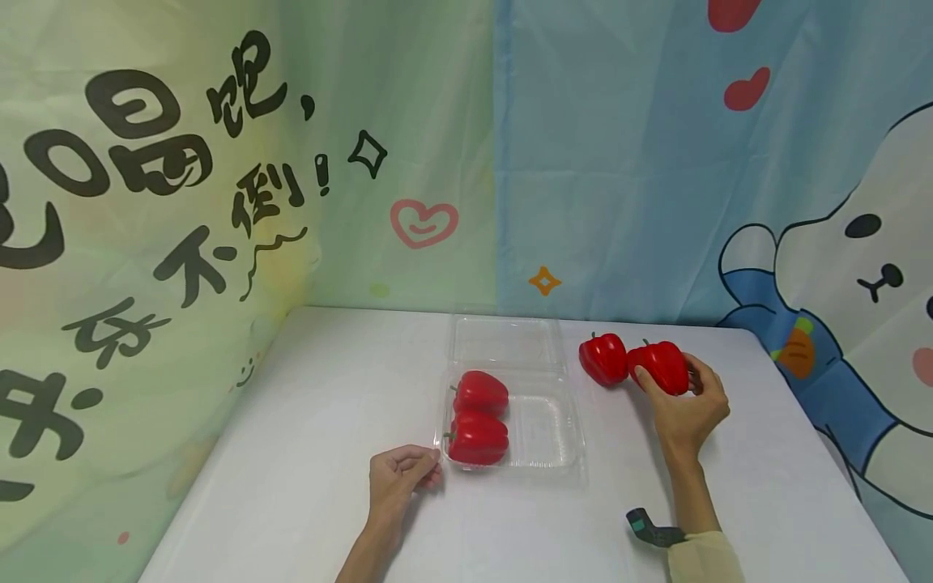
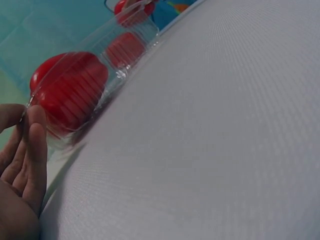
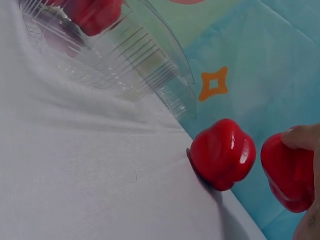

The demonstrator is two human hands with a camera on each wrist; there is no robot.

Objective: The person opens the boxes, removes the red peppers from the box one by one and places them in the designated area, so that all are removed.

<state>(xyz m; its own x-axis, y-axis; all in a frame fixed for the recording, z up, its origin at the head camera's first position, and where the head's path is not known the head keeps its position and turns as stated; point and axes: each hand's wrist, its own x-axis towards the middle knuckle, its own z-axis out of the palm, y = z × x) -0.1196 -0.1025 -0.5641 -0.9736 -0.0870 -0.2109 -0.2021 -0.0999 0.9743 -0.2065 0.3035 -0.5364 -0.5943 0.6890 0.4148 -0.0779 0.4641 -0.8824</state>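
Note:
A clear plastic clamshell box (image 1: 543, 429) lies with its lid folded back on the table. Two red bell peppers sit in its left half, a rear pepper (image 1: 481, 393) and a front pepper (image 1: 477, 439). With thumb and fingertips, my left hand (image 1: 401, 478) pinches the box's front left rim, as the left wrist view also shows at the clear rim (image 2: 31, 100). My right hand (image 1: 688, 409) grips another red bell pepper (image 1: 659, 366) between thumb and fingers, right of the box. Beside it a further red bell pepper (image 1: 603, 359) rests on the table.
The white table (image 1: 313, 389) ends at a printed curtain (image 1: 605, 162) along the back and sides. The box's clear lid (image 1: 506, 344) lies behind its base. A dark strap end (image 1: 652, 530) sticks out at the right sleeve (image 1: 703, 559).

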